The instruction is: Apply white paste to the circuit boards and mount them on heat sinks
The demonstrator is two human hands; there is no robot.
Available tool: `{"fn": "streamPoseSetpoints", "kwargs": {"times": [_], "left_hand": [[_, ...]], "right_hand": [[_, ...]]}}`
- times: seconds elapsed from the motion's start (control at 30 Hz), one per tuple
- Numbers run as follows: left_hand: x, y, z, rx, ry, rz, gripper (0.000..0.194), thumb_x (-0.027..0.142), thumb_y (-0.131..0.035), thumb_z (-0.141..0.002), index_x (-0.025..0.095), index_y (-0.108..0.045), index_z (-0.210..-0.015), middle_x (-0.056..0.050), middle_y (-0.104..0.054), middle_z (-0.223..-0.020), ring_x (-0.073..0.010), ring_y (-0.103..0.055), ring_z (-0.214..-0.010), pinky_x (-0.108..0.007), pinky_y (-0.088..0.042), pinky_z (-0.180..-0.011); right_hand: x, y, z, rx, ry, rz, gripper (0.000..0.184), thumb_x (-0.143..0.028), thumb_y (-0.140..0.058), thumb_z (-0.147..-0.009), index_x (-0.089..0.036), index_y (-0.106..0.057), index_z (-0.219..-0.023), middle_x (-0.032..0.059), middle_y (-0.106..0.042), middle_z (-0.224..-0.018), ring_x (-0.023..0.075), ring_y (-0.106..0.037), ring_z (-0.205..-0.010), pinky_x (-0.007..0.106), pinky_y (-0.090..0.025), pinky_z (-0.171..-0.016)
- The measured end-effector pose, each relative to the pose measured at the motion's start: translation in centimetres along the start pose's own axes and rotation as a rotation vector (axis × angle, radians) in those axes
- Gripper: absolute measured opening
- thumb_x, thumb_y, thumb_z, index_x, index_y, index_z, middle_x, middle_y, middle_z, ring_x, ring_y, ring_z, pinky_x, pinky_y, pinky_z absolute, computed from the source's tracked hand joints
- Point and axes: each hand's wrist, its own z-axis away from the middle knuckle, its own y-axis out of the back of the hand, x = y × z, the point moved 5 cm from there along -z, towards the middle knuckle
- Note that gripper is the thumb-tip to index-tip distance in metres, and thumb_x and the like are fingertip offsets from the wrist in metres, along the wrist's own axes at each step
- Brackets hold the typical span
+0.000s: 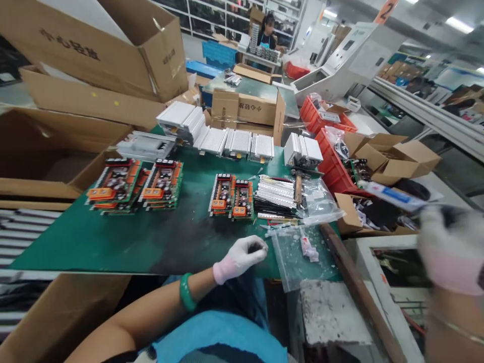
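Observation:
My left hand [242, 258], in a white glove with a pink cuff, is above the front edge of the green table. Its fingers are curled in; whether anything is inside them does not show. At the far right my right hand [449, 247], gloved too and smeared by motion, grips a white tube with a blue label [395, 195]. Green circuit boards with orange parts [231, 196] lie ahead of my left hand. Beside them is a pile of silvery and black strips [276, 196]. A clear plastic bag [291, 267] with a small whitish piece [309, 249] lies right of my left hand.
More circuit boards are stacked at left [162, 184]. Finned aluminium housings [238, 143] line the back. Cardboard boxes [102, 55] crowd the left; red crates [328, 161] and an open carton [393, 156] stand right. A brown bar [359, 287] slants at front right. Another person [267, 38] sits far back.

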Motion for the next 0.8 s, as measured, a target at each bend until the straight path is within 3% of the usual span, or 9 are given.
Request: {"fn": "streamPoseSetpoints", "kwargs": {"times": [0.07, 0.13, 0.23, 0.3, 0.37, 0.43, 0.53, 0.67, 0.8], "left_hand": [[0.7, -0.4, 0.4, -0.080, 0.000, 0.048, 0.030, 0.043, -0.068, -0.078, 0.014, -0.066, -0.081, -0.010, -0.066, -0.102, -0.0170, -0.061, -0.083, -0.028, -0.052, -0.074], [1.6, -1.0, 1.1, -0.163, -0.057, 0.021, 0.030, 0.045, -0.072, -0.076, 0.015, -0.069, -0.078, -0.012, -0.061, -0.120, -0.0238, -0.060, -0.106, -0.033, -0.050, -0.091], [2.2, -1.6, 2.6, -0.235, -0.090, 0.063, 0.037, 0.052, -0.074, -0.075, 0.016, -0.070, -0.078, -0.012, -0.063, -0.113, -0.0288, -0.054, -0.119, -0.037, -0.046, -0.100], [2.0, -0.9, 3.5, -0.181, -0.080, 0.167, 0.043, 0.058, -0.073, -0.075, 0.015, -0.070, -0.080, -0.012, -0.064, -0.104, -0.0274, -0.058, -0.110, -0.037, -0.050, -0.092], [1.9, 0.8, 4.4, -0.061, -0.101, 0.187, 0.042, 0.057, -0.072, -0.076, 0.015, -0.070, -0.081, -0.013, -0.060, -0.113, -0.0253, -0.059, -0.105, -0.036, -0.051, -0.089], [2.2, 2.9, 5.2, 0.014, -0.146, 0.074, 0.036, 0.052, -0.072, -0.079, 0.016, -0.070, -0.081, -0.013, -0.054, -0.123, -0.0248, -0.057, -0.108, -0.037, -0.049, -0.094], [3.1, 4.9, 6.2, -0.139, -0.203, -0.200, 0.026, 0.043, -0.071, -0.081, 0.017, -0.072, -0.081, -0.012, -0.056, -0.118, -0.0257, -0.054, -0.114, -0.038, -0.044, -0.101], [3.6, 4.9, 8.1, -0.458, -0.212, -0.600, 0.016, 0.037, -0.075, -0.079, 0.022, -0.076, -0.085, -0.006, -0.056, -0.104, -0.0194, -0.059, -0.094, -0.029, -0.049, -0.087], [3.5, 4.5, 9.3, -0.513, -0.142, -0.958, 0.014, 0.036, -0.076, -0.078, 0.029, -0.075, -0.090, -0.002, -0.053, -0.103, -0.0138, -0.057, -0.075, -0.024, -0.048, -0.070]], "right_hand": [[-3.1, -0.1, 6.7, -0.145, -0.054, -0.157, 0.028, -0.042, -0.053, -0.085, -0.019, -0.068, -0.089, 0.0108, -0.070, -0.076, 0.0256, -0.064, -0.071, 0.037, -0.043, -0.064], [-6.1, -0.8, 13.2, -0.280, -0.144, -0.374, 0.028, -0.044, -0.056, -0.083, -0.019, -0.066, -0.088, 0.0088, -0.070, -0.078, 0.0241, -0.064, -0.072, 0.037, -0.047, -0.068], [-10.6, -2.1, 21.8, -0.390, -0.275, -0.744, 0.029, -0.048, -0.057, -0.083, -0.020, -0.061, -0.086, 0.0046, -0.068, -0.072, 0.0202, -0.062, -0.066, 0.033, -0.050, -0.064], [-13.2, -3.1, 26.0, -0.499, -0.280, -0.858, 0.027, -0.047, -0.060, -0.082, -0.020, -0.063, -0.084, 0.0052, -0.070, -0.074, 0.0201, -0.064, -0.068, 0.032, -0.052, -0.064], [-15.5, -4.0, 28.9, -0.699, -0.198, -0.934, 0.025, -0.044, -0.061, -0.083, -0.020, -0.066, -0.088, 0.0062, -0.073, -0.081, 0.0203, -0.067, -0.074, 0.031, -0.053, -0.067], [-16.8, -4.4, 29.9, -0.800, -0.135, -0.965, 0.025, -0.042, -0.060, -0.085, -0.020, -0.067, -0.093, 0.0062, -0.074, -0.087, 0.0195, -0.067, -0.076, 0.030, -0.053, -0.069], [-17.4, -4.3, 28.7, -0.765, -0.129, -0.970, 0.029, -0.044, -0.049, -0.090, -0.020, -0.066, -0.089, 0.0018, -0.068, -0.071, 0.0153, -0.060, -0.062, 0.026, -0.047, -0.058], [-19.3, -4.4, 27.2, -0.843, 0.059, -0.938, 0.042, -0.048, -0.043, -0.091, -0.021, -0.053, -0.061, -0.0036, -0.047, -0.052, 0.0108, -0.044, -0.050, 0.024, -0.032, -0.050], [-20.1, -5.1, 27.5, -0.935, 0.106, -0.816, 0.049, -0.051, -0.050, -0.089, -0.021, -0.037, -0.052, -0.0061, -0.029, -0.050, 0.0083, -0.034, -0.050, 0.025, -0.022, -0.049]]}}
